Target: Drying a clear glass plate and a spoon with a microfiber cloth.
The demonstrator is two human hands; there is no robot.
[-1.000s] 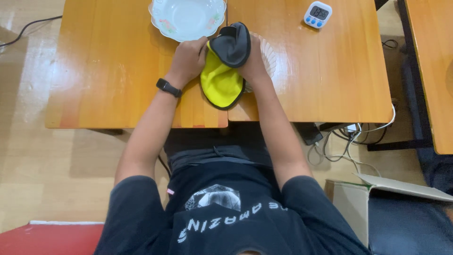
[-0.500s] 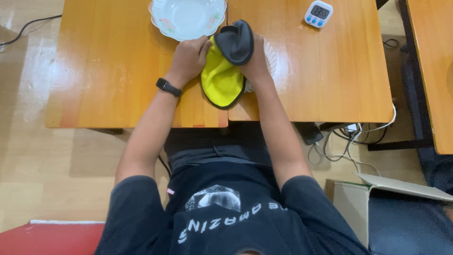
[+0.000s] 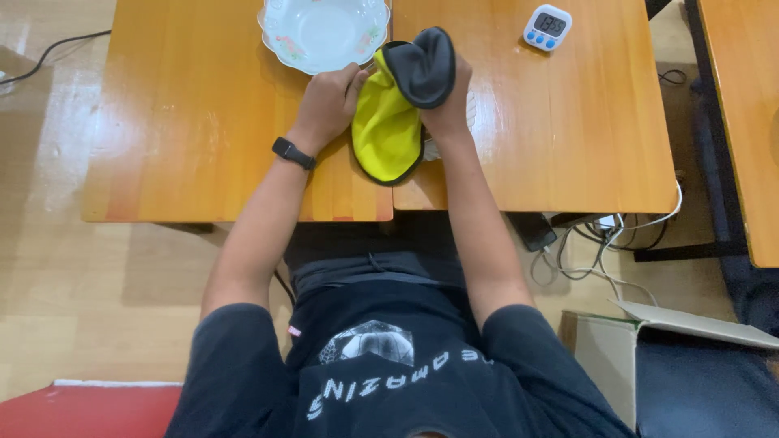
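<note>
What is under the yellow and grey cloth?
A clear ribbed glass dish shows only at its edge, beside the right hand. The yellow and grey cloth hides the rest.

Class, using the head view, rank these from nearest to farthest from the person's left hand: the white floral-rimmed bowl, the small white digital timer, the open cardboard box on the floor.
From the left hand:
1. White floral-rimmed bowl, just beyond the knuckles.
2. Small white digital timer, far right on the table.
3. Open cardboard box, on the floor, lower right.

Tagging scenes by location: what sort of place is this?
Probably a staged recording room, not a kitchen: two wooden desks pushed together, a small digital timer, and loose cables by a cardboard box on the wood-look floor.
</note>
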